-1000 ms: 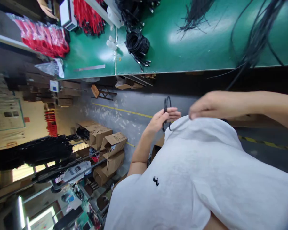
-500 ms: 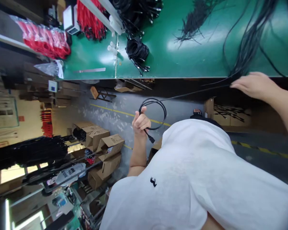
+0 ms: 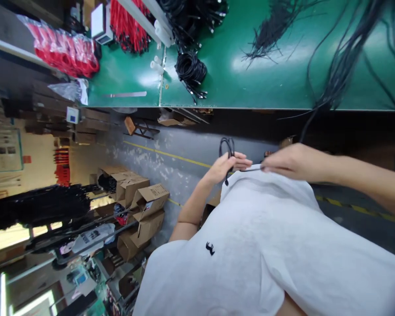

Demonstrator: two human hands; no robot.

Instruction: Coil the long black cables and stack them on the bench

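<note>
In front of my shirt I hold a black cable (image 3: 231, 145), partly wound into loops. My left hand (image 3: 226, 166) grips the loops between thumb and palm, its other fingers stretched toward the right hand. A dark connector end (image 3: 227, 182) hangs below that hand. My right hand (image 3: 288, 161) pinches the same cable a short way to the right, and a short straight stretch runs between the two hands. From the right hand the cable goes up toward a bundle of loose black cables (image 3: 339, 79) lying over the green table's edge.
On the green table (image 3: 230, 94) lie a coiled bundle of black cables (image 3: 191, 70), thin black ties (image 3: 266, 37), red cables (image 3: 130, 26) and bagged red items (image 3: 64, 50). A metal strip (image 3: 128, 94) lies near the edge. Cardboard boxes (image 3: 151, 197) and a stool (image 3: 140, 128) stand on the floor.
My right hand has come in from the far right, down and left toward the left hand. The left hand has moved right with the loops and turned its fingers rightward.
</note>
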